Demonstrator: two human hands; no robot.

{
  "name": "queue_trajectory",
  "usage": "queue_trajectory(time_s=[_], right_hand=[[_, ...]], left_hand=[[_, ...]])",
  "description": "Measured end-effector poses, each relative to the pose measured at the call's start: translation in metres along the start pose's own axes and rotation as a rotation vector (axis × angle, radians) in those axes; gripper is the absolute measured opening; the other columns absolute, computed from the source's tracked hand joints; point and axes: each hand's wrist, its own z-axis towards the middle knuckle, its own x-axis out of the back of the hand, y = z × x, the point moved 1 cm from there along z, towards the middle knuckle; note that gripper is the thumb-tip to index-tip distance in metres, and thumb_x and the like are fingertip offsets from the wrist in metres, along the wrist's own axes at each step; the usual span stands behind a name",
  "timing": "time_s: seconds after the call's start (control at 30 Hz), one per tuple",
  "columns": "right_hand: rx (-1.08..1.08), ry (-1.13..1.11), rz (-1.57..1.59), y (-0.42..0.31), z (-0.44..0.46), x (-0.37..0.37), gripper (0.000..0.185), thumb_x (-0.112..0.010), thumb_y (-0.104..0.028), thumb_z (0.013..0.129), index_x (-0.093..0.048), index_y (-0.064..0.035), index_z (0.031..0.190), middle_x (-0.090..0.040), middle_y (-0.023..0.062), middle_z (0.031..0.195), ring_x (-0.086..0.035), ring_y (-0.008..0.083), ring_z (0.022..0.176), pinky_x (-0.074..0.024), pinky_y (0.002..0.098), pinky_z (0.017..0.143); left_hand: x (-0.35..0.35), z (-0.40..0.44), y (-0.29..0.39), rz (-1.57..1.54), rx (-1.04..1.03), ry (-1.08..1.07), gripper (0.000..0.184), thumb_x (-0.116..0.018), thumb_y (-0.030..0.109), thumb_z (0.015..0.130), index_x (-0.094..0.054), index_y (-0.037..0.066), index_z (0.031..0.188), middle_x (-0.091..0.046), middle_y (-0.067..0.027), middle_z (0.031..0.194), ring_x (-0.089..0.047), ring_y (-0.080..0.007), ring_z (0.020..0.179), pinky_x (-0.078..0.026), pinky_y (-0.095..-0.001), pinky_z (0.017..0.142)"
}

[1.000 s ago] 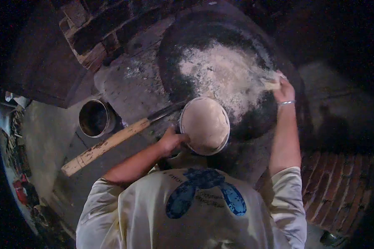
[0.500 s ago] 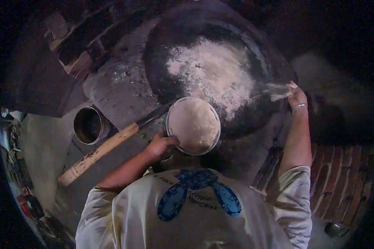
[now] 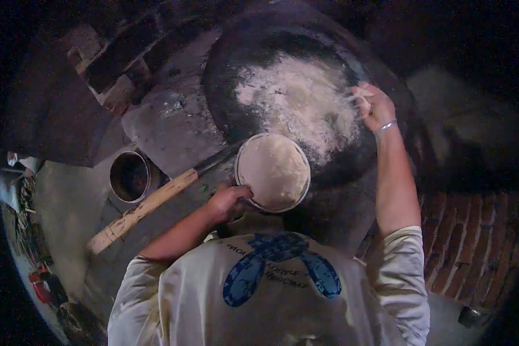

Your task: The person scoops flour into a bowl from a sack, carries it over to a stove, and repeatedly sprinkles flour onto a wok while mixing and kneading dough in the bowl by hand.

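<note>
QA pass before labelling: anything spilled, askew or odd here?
Possibly a small spill: pale specks on the grey ledge, left of the dark pan and apart from the powder inside it. Too dim to tell what they are. Nothing else stands out; the bowl shows no obvious damage.

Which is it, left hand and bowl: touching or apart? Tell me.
Touching: the head view shows the left hand gripping the bowl, thumb over the rim.

Looks forward and down from head height, close above a cream cloth shirt [image 3: 193,288], toward a wide, round, dark pan [image 3: 228,106].
</note>
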Motion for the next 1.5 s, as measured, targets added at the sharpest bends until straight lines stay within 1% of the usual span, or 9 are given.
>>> queue_trajectory(time_s=[0.23, 0.37, 0.6, 0.73, 0.9, 1.07, 1.37, 1.43, 1.5], right_hand=[[0.433, 0.128, -1.020, 0.054, -0.004, -0.041, 0.029, -0.046, -0.004, 0.067, -0.051, -0.0034, 0.096, -0.055, 0.0099, 0.085, -0.052, 0.0151, 0.075, -0.0421, 0.0256, 0.066], [0.029, -0.428, -0.852, 0.119, -0.086, -0.146, 0.025, -0.051, -0.008, 0.069, -0.054, -0.0028, 0.094, -0.058, 0.0069, 0.081, -0.054, 0.0132, 0.075, -0.0433, 0.0260, 0.067], [0.865, -0.748, -1.382, 0.195, -0.127, -0.179, 0.034, -0.059, -0.014, 0.063, -0.050, -0.0029, 0.094, -0.046, 0.0172, 0.099, -0.044, 0.0326, 0.091, -0.0351, 0.0344, 0.082], [0.526, -0.936, -1.418, 0.190, -0.126, -0.171, 0.030, -0.060, -0.011, 0.061, -0.052, -0.0041, 0.089, -0.049, 0.0169, 0.092, -0.048, 0.0312, 0.085, -0.0385, 0.0338, 0.077], [0.311, -0.473, -0.920, 0.191, -0.109, -0.144, 0.023, -0.056, -0.005, 0.062, -0.053, -0.0005, 0.084, -0.053, 0.0176, 0.088, -0.051, 0.0308, 0.081, -0.0412, 0.0343, 0.072], [0.512, -0.492, -1.094, 0.202, -0.103, -0.164, 0.027, -0.056, -0.004, 0.061, -0.053, -0.0011, 0.088, -0.054, 0.0163, 0.089, -0.051, 0.0304, 0.085, -0.0408, 0.0345, 0.075], [0.409, -1.128, -1.208, 0.196, -0.092, -0.170, 0.039, -0.058, -0.006, 0.060, -0.051, -0.0024, 0.099, -0.054, 0.0143, 0.089, -0.050, 0.0280, 0.088, -0.0391, 0.0337, 0.079], [-0.323, -0.488, -0.448, 0.169, -0.102, -0.152, 0.039, -0.058, -0.006, 0.063, -0.049, -0.0024, 0.100, -0.054, 0.0116, 0.088, -0.052, 0.0233, 0.085, -0.0424, 0.0299, 0.072], [-0.044, -0.577, -0.350, 0.146, -0.100, -0.145, 0.036, -0.057, -0.007, 0.066, -0.049, -0.0041, 0.101, -0.053, 0.0101, 0.087, -0.052, 0.0194, 0.078, -0.0428, 0.0270, 0.063]], left_hand=[[0.057, 0.010, -0.020, 0.203, 0.111, -0.030, 0.023, -0.057, 0.014, 0.069, -0.054, 0.001, 0.088, -0.055, -0.0097, 0.088, -0.054, -0.0190, 0.074, -0.046, -0.0272, 0.057], [0.062, 0.008, -0.008, 0.081, 0.001, -0.080, 0.030, -0.056, 0.009, 0.068, -0.049, 0.001, 0.095, -0.055, -0.0090, 0.089, -0.055, -0.0195, 0.073, -0.047, -0.0299, 0.055], [0.044, -0.019, 0.005, 0.137, -0.033, -0.118, 0.040, -0.058, 0.006, 0.064, -0.045, 0.002, 0.102, -0.054, -0.0089, 0.090, -0.056, -0.0215, 0.073, -0.049, -0.0348, 0.057], [0.050, -0.009, -0.011, 0.123, -0.112, -0.170, 0.040, -0.058, 0.006, 0.064, -0.045, 0.003, 0.101, -0.054, -0.0094, 0.088, -0.056, -0.0215, 0.069, -0.048, -0.0329, 0.055], [0.051, -0.007, 0.000, 0.182, -0.055, 0.061, 0.037, -0.058, 0.006, 0.063, -0.047, -0.002, 0.097, -0.056, -0.0116, 0.084, -0.057, -0.0219, 0.070, -0.048, -0.0303, 0.054], [0.067, 0.005, -0.001, 0.174, -0.078, -0.065, 0.038, -0.057, 0.005, 0.063, -0.047, -0.002, 0.099, -0.056, -0.0117, 0.087, -0.056, -0.0208, 0.074, -0.047, -0.0299, 0.060], [0.051, -0.017, 0.025, 0.241, -0.122, -0.168, 0.037, -0.057, 0.009, 0.070, -0.046, -0.001, 0.104, -0.055, -0.0098, 0.094, -0.054, -0.0188, 0.082, -0.044, -0.0304, 0.072], [0.044, -0.022, 0.033, 0.213, -0.070, -0.156, 0.039, -0.057, 0.010, 0.071, -0.045, 0.000, 0.107, -0.055, -0.0105, 0.096, -0.054, -0.0196, 0.083, -0.044, -0.0312, 0.072], [0.045, -0.012, 0.028, 0.187, -0.080, -0.117, 0.043, -0.058, 0.014, 0.072, -0.042, 0.000, 0.109, -0.051, -0.0117, 0.102, -0.051, -0.0215, 0.089, -0.043, -0.0334, 0.077]])
